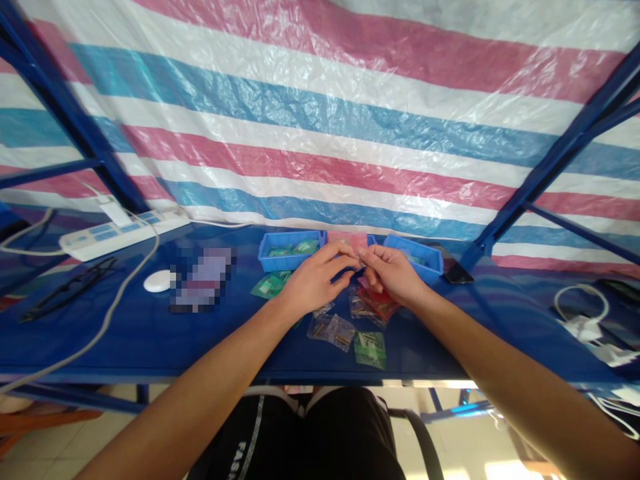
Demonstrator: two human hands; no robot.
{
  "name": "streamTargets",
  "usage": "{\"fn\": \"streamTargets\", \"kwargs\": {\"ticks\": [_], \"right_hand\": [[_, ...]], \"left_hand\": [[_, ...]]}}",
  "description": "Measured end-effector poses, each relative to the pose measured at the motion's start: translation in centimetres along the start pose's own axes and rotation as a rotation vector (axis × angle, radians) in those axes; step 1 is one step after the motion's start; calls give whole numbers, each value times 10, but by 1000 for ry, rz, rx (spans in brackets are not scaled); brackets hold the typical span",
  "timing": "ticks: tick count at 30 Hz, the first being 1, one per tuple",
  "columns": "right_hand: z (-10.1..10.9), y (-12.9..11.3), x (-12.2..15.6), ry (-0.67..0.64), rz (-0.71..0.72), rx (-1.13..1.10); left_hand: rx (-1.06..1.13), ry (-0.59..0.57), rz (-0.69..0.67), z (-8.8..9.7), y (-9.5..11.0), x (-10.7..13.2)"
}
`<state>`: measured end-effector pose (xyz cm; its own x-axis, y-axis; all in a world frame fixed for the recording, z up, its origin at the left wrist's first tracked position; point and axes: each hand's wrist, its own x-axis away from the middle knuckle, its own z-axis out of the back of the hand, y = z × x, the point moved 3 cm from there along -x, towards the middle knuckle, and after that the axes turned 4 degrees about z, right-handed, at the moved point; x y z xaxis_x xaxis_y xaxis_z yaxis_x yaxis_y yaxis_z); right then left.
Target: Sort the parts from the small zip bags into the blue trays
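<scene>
My left hand (320,272) reaches over the middle of the blue table, its fingers bent and apart, with the tips close to those of my right hand. My right hand (393,272) is closed in a pinch; a small pale bit shows at its fingertips, too small to name. Just behind them is a pink bag (356,240) at the middle blue bin (371,239), largely covered by the hands. Below my right hand lie red bags (383,305). Nearer to me are a clear bag with brass-coloured pins (333,332) and a green bag (370,350).
Blue bins stand left (283,248) and right (417,257), with green packets in the left one. A green bag (273,285), a blurred-out phone (205,280), a white disc (159,281), glasses (70,290) and a power strip (125,233) lie leftward; a dark phone (456,267) lies right.
</scene>
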<state>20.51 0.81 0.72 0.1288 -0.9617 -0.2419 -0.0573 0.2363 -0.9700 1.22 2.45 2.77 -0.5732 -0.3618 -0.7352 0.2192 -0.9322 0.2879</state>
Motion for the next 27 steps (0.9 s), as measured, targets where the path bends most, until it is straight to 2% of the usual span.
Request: {"fn": "streamTargets", "kwargs": {"ticks": [6,13,23,27], "right_hand": [[-1,4,-1,-6,-57,-86],[-2,8,-2,-57,-112,-64],[-3,7,-3,-43,-93,-110],[-4,4,-1,-71,-48,-43]], "left_hand": [[10,2,-37,0,0,-1],[27,-16,-45,2,2,0],[-47,36,31,5,0,2],[-62,39,43,6,0,1]]}}
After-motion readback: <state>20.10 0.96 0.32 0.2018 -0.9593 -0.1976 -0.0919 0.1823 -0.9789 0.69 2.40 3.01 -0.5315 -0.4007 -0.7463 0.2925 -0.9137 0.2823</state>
